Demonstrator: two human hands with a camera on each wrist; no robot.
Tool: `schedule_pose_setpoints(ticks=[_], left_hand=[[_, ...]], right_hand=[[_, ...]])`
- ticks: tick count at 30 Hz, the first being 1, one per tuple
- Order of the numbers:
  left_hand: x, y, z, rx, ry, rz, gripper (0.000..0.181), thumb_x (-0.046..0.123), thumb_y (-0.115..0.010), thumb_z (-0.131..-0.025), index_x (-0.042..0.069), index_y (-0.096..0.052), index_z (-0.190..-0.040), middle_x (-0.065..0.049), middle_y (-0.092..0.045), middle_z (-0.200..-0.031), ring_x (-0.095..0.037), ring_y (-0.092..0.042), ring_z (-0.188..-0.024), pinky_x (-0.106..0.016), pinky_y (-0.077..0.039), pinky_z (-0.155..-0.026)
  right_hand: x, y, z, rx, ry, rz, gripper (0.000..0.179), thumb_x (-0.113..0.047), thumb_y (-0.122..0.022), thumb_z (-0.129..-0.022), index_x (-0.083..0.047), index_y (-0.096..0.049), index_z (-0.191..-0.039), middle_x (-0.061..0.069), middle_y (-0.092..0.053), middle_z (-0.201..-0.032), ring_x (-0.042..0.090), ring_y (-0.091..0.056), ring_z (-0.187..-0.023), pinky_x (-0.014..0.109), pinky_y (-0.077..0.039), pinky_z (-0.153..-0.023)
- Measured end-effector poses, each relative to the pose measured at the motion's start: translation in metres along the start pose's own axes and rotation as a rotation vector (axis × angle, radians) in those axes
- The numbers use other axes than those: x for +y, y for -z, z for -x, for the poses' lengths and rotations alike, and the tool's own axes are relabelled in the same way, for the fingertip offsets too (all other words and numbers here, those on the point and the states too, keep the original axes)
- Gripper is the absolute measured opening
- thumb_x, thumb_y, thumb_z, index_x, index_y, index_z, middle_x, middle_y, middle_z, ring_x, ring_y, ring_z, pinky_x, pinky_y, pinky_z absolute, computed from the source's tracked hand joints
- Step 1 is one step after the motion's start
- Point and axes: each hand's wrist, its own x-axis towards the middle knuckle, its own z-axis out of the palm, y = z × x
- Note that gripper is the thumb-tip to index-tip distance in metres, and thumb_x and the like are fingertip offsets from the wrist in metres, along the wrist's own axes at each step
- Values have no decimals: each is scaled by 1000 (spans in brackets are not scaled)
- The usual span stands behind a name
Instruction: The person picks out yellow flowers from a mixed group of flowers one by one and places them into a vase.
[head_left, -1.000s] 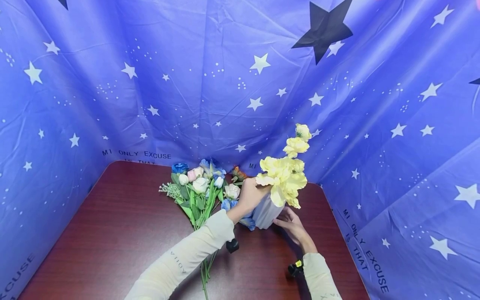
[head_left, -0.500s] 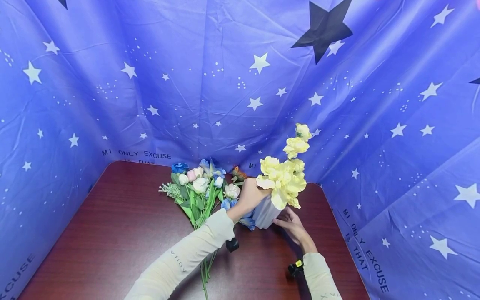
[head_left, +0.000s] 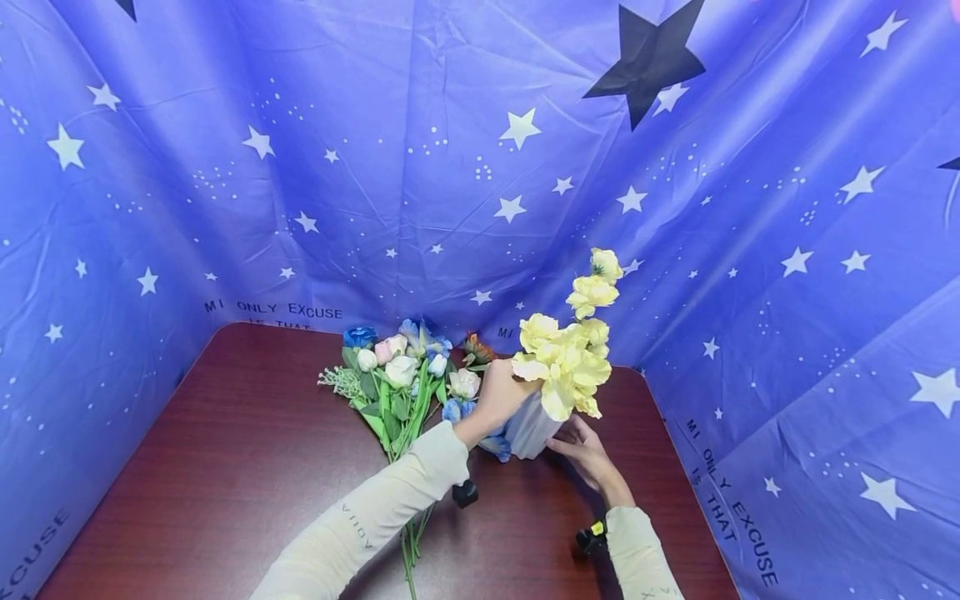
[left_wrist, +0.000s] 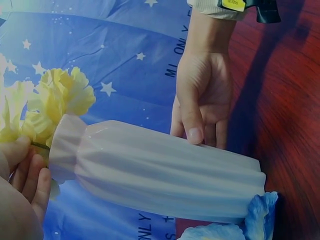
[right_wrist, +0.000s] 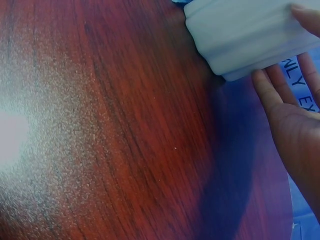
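A white fluted vase (head_left: pixel 534 429) stands on the table with yellow flowers (head_left: pixel 562 358) at its mouth. At the mouth, my left hand (head_left: pixel 506 390) pinches a thin green stem of the yellow flowers, as the left wrist view shows with the hand (left_wrist: pixel 22 175) beside the neck of the vase (left_wrist: pixel 165 170). My right hand (head_left: pixel 585 454) holds the lower body of the vase from the right, its thumb on the near side. In the right wrist view the fingers of the right hand (right_wrist: pixel 290 110) reach behind the vase (right_wrist: pixel 245 40).
Left of the vase lies a bunch of flowers (head_left: pixel 401 371), blue, pink and white, its green stems running toward the near edge. A pale rose (head_left: pixel 464 382), an orange flower (head_left: pixel 478 347) and blue petals (head_left: pixel 495 446) lie close to the vase. A starry blue curtain (head_left: pixel 405 208) surrounds the table (head_left: pixel 247 450).
The yellow blooms shift very slightly at the mouth of the vase. Both hands and the vase keep their places.
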Motion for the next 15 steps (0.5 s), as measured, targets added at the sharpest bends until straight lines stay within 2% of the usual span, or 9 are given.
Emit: schedule_pose_setpoints(ticks=[4,10,15], left_hand=[[0,-1,-1,-9,-3,8,15,12,-79,-87,3,-79,-100,-13,-79,-89,-1,-53,-60,-16,-46,-56],[3,0,-2,-22,17,5,15,10,-80,-85,3,-79,-99,-12,-78,-86,-2,-54,-62,-15,-46,-58],[3,0,-2,-28,33,1,16,10,-80,-85,2,-78,-99,-12,-78,-85,-3,-55,-64,-15,-46,-59]], right_hand=[[0,0,1,9,-12,2,50,11,-64,-91,-21,-56,-128,-8,-67,-121,7,-63,-113,23,-54,-95],[-1,-1,1,17,-23,5,64,9,-66,-90,-20,-46,-144,-7,-65,-124,9,-62,-115,24,-54,-96],[-2,-1,1,8,-17,3,68,9,-66,-91,-19,-43,-148,-7,-65,-126,11,-61,-117,24,-54,-97]])
